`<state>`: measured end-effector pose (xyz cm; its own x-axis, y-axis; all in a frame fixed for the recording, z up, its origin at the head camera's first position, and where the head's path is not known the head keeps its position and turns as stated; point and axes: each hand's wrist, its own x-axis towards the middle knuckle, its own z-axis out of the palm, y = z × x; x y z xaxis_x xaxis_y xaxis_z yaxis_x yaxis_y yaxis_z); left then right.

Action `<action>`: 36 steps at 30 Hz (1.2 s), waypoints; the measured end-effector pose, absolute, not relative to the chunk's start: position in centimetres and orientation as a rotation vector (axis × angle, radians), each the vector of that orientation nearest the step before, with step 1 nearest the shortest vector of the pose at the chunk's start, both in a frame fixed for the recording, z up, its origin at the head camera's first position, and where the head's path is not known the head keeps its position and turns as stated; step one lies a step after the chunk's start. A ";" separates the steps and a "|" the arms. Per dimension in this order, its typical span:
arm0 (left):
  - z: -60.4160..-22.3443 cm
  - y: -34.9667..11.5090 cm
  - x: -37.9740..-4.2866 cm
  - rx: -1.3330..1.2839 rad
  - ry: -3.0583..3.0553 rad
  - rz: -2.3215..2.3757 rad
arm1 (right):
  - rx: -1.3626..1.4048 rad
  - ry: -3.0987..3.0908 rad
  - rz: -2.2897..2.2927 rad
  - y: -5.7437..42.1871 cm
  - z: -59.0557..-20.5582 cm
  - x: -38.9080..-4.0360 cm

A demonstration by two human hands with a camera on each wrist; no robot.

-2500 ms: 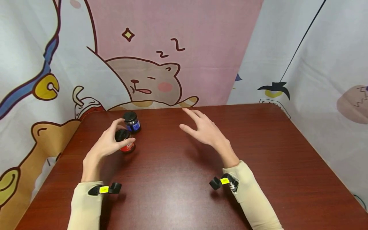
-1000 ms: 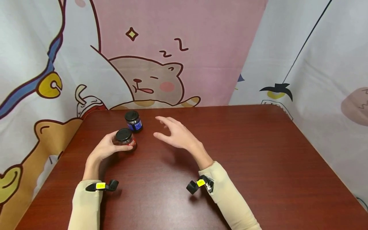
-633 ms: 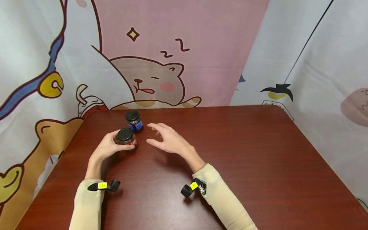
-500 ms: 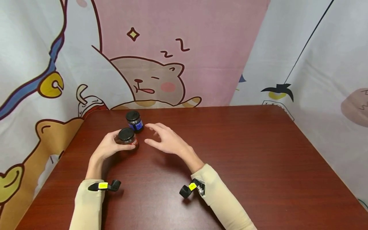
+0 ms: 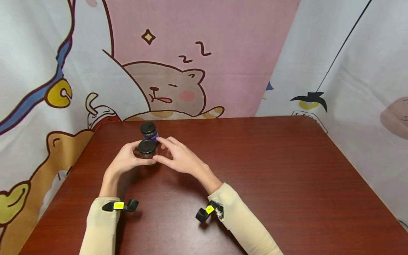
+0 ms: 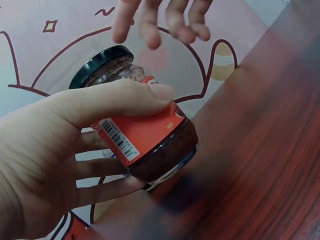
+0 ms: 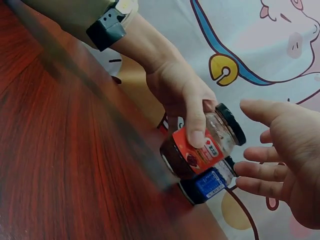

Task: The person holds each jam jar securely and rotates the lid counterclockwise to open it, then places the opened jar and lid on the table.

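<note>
My left hand (image 5: 125,158) grips a glass jar (image 6: 145,135) with a red label and a black lid, its thumb across the label. Dark contents fill the lower part of this jar. To its right, my right hand (image 5: 180,156) is spread, thumb and fingers apart, with the fingertips right by the black lid. In the right wrist view those fingers (image 7: 260,170) face the lid with a gap. Just behind stands a second jar (image 5: 148,130) with a blue label and black lid, partly covered by the red-labelled jar; its label (image 7: 211,184) shows in the right wrist view.
Both jars are at the far left part of a dark red-brown wooden table (image 5: 271,170). A curtain (image 5: 242,56) with cartoon animals hangs behind the far edge and along both sides. Each sleeve carries a black wrist camera, such as the left one (image 5: 121,205).
My left hand has closed round the red-labelled jar and moved it slightly right. My right hand has come in from the right to the jar's side. The blue-labelled jar stays in place.
</note>
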<state>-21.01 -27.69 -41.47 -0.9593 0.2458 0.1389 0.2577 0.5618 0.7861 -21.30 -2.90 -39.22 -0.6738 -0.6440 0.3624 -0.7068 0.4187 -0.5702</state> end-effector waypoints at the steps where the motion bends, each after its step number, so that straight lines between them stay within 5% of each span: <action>1: -41.4 -27.5 -21.0 -0.452 -2.763 -1.388 | 1.237 -2.564 1.102 -3.0 -39.2 -21.3; 36: -39.5 -23.3 -20.7 -0.742 -2.588 -1.256 | 0.983 -2.402 1.073 -1.8 -38.2 -20.7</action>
<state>-20.66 -23.26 -39.53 -0.8616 0.3602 0.3576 0.5039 0.5211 0.6889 -20.74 -1.85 -38.17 -0.7065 -0.4573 0.5402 -0.7075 0.4775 -0.5210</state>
